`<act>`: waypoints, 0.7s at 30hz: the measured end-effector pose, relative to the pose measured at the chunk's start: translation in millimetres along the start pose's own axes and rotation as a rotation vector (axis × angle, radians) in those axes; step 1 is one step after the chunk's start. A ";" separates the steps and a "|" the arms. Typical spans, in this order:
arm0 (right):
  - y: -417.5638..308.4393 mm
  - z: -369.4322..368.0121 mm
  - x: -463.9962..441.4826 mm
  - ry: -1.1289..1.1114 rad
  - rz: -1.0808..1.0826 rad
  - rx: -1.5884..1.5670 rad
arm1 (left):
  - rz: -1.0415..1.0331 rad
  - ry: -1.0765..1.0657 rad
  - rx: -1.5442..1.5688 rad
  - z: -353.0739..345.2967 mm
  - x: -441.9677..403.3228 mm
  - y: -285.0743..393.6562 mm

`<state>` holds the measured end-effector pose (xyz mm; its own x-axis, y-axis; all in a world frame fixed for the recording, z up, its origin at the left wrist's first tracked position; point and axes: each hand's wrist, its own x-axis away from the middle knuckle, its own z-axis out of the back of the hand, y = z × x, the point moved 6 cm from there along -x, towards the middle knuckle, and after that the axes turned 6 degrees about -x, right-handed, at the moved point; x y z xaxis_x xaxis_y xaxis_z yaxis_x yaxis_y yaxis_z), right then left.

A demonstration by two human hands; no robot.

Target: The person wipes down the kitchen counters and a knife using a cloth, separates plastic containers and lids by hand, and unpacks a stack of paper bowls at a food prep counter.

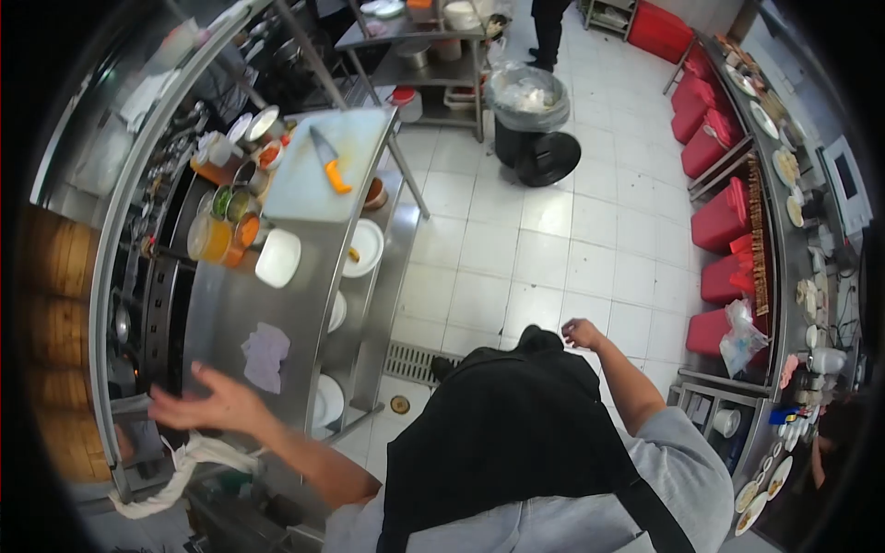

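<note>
My left hand point(214, 402) is held out over the near end of the steel counter point(230, 323), fingers apart and holding nothing. A crumpled pale cloth point(266, 357) lies just beyond it, and a white cloth point(184, 470) hangs below it. My right hand point(581, 334) hangs over the tiled floor at my side, its fingers curled; whether anything is in them is too small to tell. Farther up the counter, a knife with an orange handle point(337, 176) rests on a white cutting board point(323, 200). Beside the board are an empty-looking white dish point(278, 258) and a tub of yellow liquid point(210, 239).
White plates point(363, 247) stand on the shelf below the counter. A lined trash bin point(525, 100) with a black lid point(548, 159) is ahead. Red bins point(721, 217) line the right side under a long counter. A person point(548, 32) in dark trousers stands at the back.
</note>
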<state>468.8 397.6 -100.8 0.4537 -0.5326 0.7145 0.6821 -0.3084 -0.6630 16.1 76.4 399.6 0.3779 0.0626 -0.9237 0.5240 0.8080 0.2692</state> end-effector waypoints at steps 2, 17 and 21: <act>30.1 17.8 -3.4 0.024 -0.058 -0.067 | 0.023 -0.228 0.427 -37.3 15.6 59.6; 54.5 178.4 1.8 0.288 -0.117 -0.559 | -0.416 -2.632 -0.032 -181.7 611.2 31.0; 18.4 229.3 -42.3 0.270 -0.047 -0.625 | -0.165 -2.731 -0.149 -168.6 612.9 54.5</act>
<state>593.7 595.2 -92.0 0.2175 -0.6602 0.7189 0.2016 -0.6902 -0.6949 147.6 257.6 -197.8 -0.0012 -0.2245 0.9745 0.6374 0.7507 0.1738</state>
